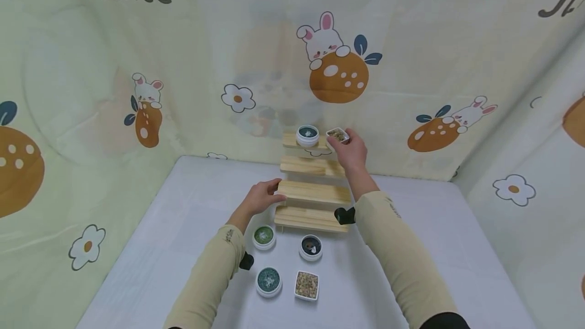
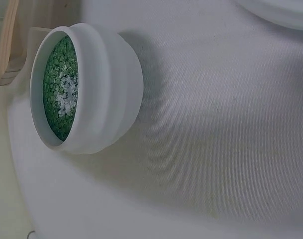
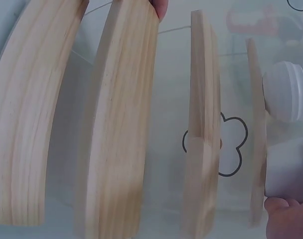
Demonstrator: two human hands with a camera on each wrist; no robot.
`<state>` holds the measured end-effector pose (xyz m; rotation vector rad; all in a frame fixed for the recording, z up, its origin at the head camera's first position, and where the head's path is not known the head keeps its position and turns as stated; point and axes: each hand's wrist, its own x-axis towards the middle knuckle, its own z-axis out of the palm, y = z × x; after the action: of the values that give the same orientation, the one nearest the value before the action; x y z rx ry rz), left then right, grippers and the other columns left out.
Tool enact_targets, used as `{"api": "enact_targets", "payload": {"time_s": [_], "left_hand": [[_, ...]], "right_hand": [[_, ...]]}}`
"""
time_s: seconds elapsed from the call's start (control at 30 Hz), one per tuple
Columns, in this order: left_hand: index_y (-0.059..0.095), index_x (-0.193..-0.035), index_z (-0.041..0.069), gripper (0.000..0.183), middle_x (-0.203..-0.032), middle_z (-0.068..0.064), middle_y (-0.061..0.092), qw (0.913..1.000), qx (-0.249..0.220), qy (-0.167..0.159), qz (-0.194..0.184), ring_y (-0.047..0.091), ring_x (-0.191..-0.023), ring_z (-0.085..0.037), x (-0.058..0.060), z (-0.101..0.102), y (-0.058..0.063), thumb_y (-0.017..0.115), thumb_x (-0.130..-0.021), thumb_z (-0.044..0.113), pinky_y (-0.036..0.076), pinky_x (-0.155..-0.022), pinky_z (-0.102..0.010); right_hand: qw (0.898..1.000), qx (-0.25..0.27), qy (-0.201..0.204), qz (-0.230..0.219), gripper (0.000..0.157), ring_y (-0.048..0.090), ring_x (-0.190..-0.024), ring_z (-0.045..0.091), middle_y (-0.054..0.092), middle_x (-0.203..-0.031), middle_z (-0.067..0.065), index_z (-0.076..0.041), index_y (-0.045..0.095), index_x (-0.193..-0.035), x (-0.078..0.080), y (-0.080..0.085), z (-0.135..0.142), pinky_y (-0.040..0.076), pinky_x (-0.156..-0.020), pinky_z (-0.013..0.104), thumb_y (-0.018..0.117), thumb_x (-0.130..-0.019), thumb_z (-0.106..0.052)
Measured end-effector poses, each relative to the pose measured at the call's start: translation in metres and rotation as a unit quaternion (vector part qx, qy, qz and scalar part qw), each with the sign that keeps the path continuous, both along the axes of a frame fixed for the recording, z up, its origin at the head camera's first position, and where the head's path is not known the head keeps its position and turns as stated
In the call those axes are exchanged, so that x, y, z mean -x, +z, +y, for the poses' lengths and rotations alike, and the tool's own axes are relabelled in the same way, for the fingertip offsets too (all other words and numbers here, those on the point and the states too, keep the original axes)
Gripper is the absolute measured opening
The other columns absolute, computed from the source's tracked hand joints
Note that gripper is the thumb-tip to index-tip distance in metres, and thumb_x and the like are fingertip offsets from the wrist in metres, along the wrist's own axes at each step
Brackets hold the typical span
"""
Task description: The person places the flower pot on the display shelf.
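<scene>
A stepped wooden stand [image 1: 314, 192] with several shelves rises at the back of the table. My right hand [image 1: 354, 152] pinches a small white square pot [image 1: 337, 136] of tan granules at the right of the top shelf; in the right wrist view that pot [image 3: 286, 169] sits right at the shelf's surface. Beside it on the same shelf stands a white round pot [image 1: 307, 136] with dark teal filling. My left hand [image 1: 259, 198] grips the left end of the third shelf from the top, thumb at the front edge. Below that hand is a round pot of green flakes [image 2: 94, 89].
On the white table [image 1: 219, 187] in front of the stand are a round pot with dark filling [image 1: 311, 248], a round teal-filled pot [image 1: 268, 282] and a square pot of tan granules [image 1: 306, 286]. A printed curtain [image 1: 256, 29] hangs close behind the stand.
</scene>
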<state>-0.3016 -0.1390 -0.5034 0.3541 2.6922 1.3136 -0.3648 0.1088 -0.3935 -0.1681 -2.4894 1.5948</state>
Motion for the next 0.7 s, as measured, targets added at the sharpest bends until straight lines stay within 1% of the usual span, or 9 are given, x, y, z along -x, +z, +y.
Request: {"api": "enact_targets", "payload": {"time_s": [0.13, 0.4, 0.6, 0.7], "left_hand": [[0.043, -0.146, 0.000, 0.067, -0.139, -0.018, 0.054, 1.0000, -0.001, -0.002, 0.004, 0.054, -0.126, -0.028, -0.0009, 0.0002, 0.0004, 0.070, -0.092, 0.027, 0.044, -0.105, -0.038], [0.042, -0.146, -0.001, 0.067, -0.140, -0.018, 0.053, 1.0000, -0.006, 0.000, 0.004, 0.053, -0.127, -0.028, -0.0016, 0.0000, 0.0034, 0.071, -0.092, 0.026, 0.045, -0.105, -0.036], [0.042, -0.147, 0.000, 0.067, -0.140, -0.017, 0.053, 1.0000, -0.007, 0.002, 0.001, 0.053, -0.127, -0.028, -0.0007, 0.0005, 0.0007, 0.071, -0.092, 0.026, 0.044, -0.105, -0.036], [0.042, -0.147, 0.000, 0.068, -0.140, -0.017, 0.053, 1.0000, -0.008, 0.004, -0.003, 0.053, -0.127, -0.027, -0.0013, 0.0012, 0.0000, 0.071, -0.092, 0.027, 0.044, -0.106, -0.036]], "right_hand": [[1.000, -0.005, -0.001, 0.002, 0.069, 0.053, -0.110, 0.027, 0.059, -0.127, 0.016, -0.007, 0.044, -0.147, 0.0019, -0.0027, 0.0008, 0.047, -0.096, 0.039, 0.070, -0.090, -0.035], [1.000, -0.017, -0.008, 0.010, 0.065, 0.052, -0.117, 0.028, 0.058, -0.132, 0.016, -0.006, 0.047, -0.144, 0.0044, -0.0021, -0.0021, 0.045, -0.102, 0.040, 0.069, -0.090, -0.037], [1.000, -0.024, -0.012, 0.007, 0.070, 0.049, -0.125, 0.030, 0.054, -0.138, 0.017, -0.005, 0.043, -0.147, 0.0042, -0.0014, -0.0036, 0.041, -0.107, 0.040, 0.069, -0.090, -0.037], [1.000, -0.026, -0.013, 0.007, 0.070, 0.049, -0.126, 0.031, 0.054, -0.138, 0.018, -0.004, 0.043, -0.147, 0.0049, -0.0025, -0.0033, 0.041, -0.107, 0.040, 0.069, -0.091, -0.037]]}}
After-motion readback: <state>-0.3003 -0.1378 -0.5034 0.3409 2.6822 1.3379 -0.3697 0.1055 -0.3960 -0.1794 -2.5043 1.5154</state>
